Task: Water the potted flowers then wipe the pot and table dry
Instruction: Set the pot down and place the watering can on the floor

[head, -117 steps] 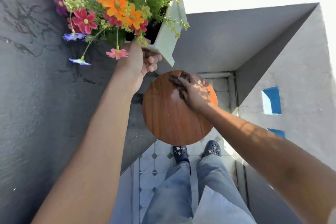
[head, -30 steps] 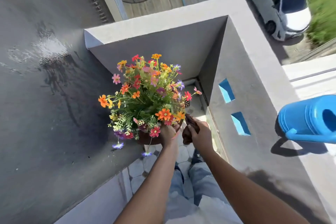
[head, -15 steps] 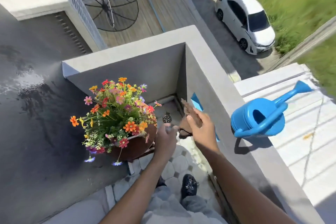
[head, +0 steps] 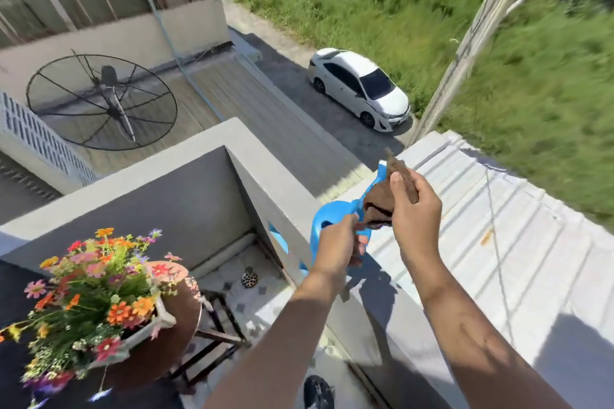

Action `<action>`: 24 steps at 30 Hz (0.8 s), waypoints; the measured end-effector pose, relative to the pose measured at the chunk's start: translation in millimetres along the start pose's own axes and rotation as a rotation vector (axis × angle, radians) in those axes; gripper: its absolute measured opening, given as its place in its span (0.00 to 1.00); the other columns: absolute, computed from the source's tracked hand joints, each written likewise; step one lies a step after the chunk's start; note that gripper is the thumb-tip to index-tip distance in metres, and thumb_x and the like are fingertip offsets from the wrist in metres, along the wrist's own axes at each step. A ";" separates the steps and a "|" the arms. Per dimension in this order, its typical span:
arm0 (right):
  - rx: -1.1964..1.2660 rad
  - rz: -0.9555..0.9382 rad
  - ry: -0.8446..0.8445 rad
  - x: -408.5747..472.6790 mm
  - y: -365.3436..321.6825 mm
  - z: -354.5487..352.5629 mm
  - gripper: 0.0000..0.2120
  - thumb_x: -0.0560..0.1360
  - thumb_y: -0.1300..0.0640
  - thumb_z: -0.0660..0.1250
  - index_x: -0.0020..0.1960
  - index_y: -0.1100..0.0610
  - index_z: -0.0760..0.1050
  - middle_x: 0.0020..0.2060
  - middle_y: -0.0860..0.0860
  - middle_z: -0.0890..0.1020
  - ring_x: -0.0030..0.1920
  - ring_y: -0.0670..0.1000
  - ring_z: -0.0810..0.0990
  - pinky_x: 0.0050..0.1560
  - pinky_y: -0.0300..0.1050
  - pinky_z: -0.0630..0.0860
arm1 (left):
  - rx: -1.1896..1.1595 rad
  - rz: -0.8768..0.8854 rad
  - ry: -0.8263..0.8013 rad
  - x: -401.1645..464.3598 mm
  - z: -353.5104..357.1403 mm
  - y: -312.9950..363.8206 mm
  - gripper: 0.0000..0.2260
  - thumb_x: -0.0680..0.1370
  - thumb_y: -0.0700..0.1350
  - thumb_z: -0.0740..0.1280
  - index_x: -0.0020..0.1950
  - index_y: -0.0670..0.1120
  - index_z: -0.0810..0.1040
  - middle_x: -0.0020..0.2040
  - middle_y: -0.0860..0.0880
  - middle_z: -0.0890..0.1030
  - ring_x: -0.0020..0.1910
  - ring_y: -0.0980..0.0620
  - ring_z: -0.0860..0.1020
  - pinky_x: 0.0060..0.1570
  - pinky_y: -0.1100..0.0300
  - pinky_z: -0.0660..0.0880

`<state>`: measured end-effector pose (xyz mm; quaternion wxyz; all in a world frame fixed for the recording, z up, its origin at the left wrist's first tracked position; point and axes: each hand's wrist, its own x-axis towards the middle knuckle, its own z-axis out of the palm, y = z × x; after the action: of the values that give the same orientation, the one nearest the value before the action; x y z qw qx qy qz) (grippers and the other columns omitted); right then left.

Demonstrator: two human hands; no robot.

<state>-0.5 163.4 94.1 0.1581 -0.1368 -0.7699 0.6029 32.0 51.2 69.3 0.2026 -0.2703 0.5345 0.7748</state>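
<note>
1. The right hand (head: 415, 219) was raised over the balcony wall (head: 275, 189), fingers pinched around a brown cloth (head: 382, 201).
2. The left hand (head: 337, 247) was closed on the cloth's lower corner.
3. A blue watering can (head: 335, 212) stood just behind both hands, on the wall's top.
4. The flowers (head: 89, 295) in their white pot (head: 159, 315) rested on the round wooden table (head: 184, 292) at near left.
</note>
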 end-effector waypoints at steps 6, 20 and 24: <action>0.026 0.046 -0.002 5.3 13.7 -37.6 0.15 0.75 0.44 0.66 0.58 0.48 0.80 0.53 0.49 0.83 0.56 0.49 0.81 0.61 0.56 0.77 | -0.622 -0.106 0.083 42.8 37.6 -21.9 0.12 0.77 0.55 0.67 0.46 0.47 0.74 0.34 0.51 0.74 0.21 0.60 0.71 0.19 0.69 0.66; 0.054 0.065 -0.241 -7.4 18.8 -14.8 0.13 0.77 0.46 0.66 0.57 0.50 0.80 0.49 0.47 0.84 0.52 0.48 0.82 0.57 0.55 0.79 | -0.383 0.059 0.240 25.2 -12.6 -27.8 0.09 0.78 0.52 0.67 0.45 0.46 0.79 0.36 0.53 0.81 0.24 0.58 0.69 0.24 0.64 0.65; 0.035 0.098 -0.322 -23.9 26.7 12.1 0.10 0.78 0.47 0.66 0.55 0.50 0.80 0.47 0.46 0.85 0.51 0.47 0.83 0.57 0.54 0.79 | -0.277 0.071 0.314 16.8 -59.2 -28.6 0.09 0.76 0.50 0.66 0.41 0.46 0.75 0.29 0.52 0.74 0.24 0.56 0.67 0.26 0.62 0.61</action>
<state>16.8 149.4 63.6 0.0058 -0.0730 -0.7671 0.6373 48.3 6.0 21.3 0.0504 -0.3942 0.4571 0.7957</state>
